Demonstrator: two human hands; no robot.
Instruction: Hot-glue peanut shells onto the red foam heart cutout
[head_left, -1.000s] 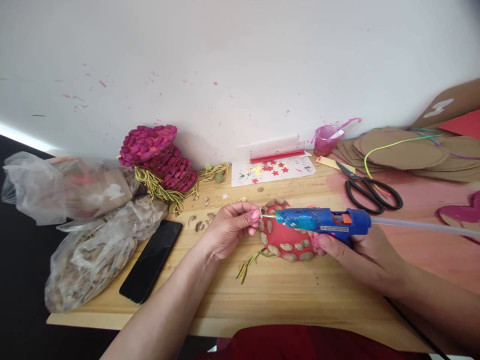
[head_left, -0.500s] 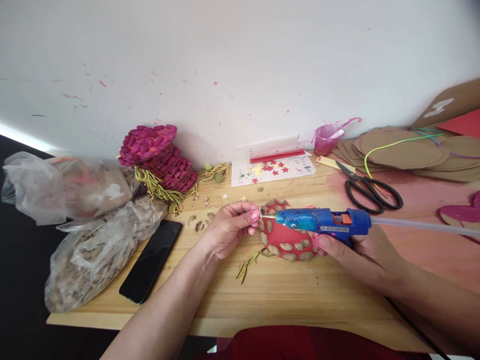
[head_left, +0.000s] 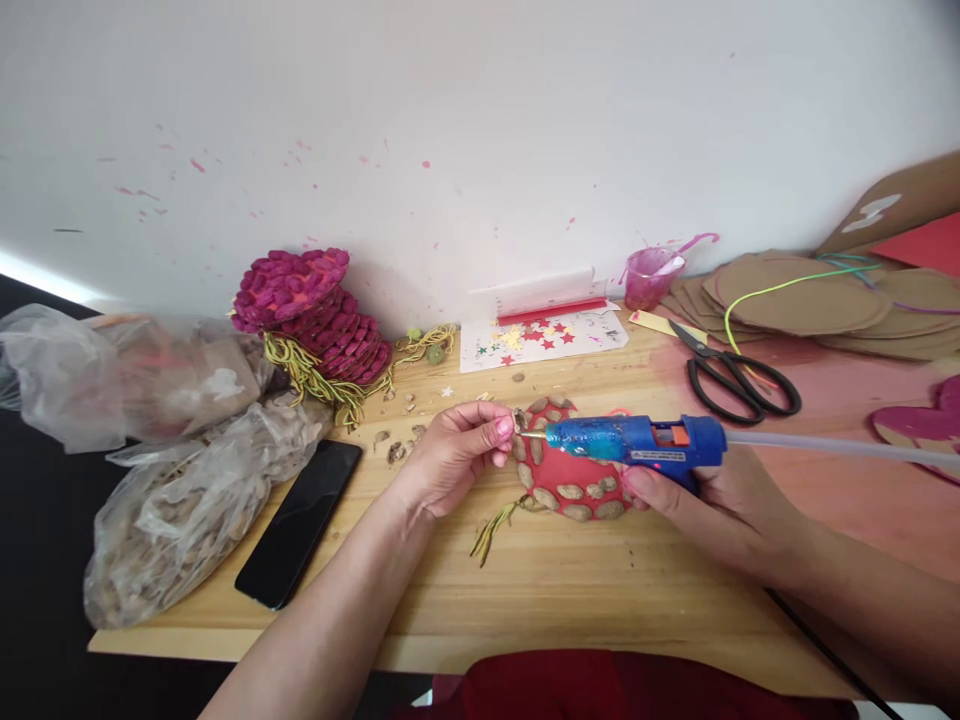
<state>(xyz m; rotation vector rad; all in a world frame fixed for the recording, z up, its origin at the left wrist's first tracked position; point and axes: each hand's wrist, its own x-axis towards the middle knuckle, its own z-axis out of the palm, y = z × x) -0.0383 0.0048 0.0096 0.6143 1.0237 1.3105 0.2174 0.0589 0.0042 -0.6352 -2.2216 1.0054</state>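
Observation:
Between the thumb and fingers of my left hand [head_left: 471,445] is a small brown nut shell [head_left: 519,420], its hollow side partly showing. My right hand [head_left: 720,510] is wrapped round the handle of a blue glue gun [head_left: 637,442], with a clear glue stick [head_left: 832,447] coming out of its back. The gun's metal nozzle points left and meets the shell, or nearly so. Below the gun lies a red disc [head_left: 559,475] ringed with brown shells, partly hidden by the gun and my right hand. A yellow-green tassel [head_left: 491,530] hangs off its left side.
A phone [head_left: 300,525] and a plastic bag of shells [head_left: 195,510] lie left. Behind them stand magenta shell-covered discs [head_left: 307,310]. Paper with foil stars [head_left: 540,345], a stained cup [head_left: 652,277], black scissors [head_left: 742,375] and cardboard discs [head_left: 795,295] line the back.
The nut shell in my left hand has turned so its hollow side shows more. The glue gun has shifted very slightly left, along with the whole view.

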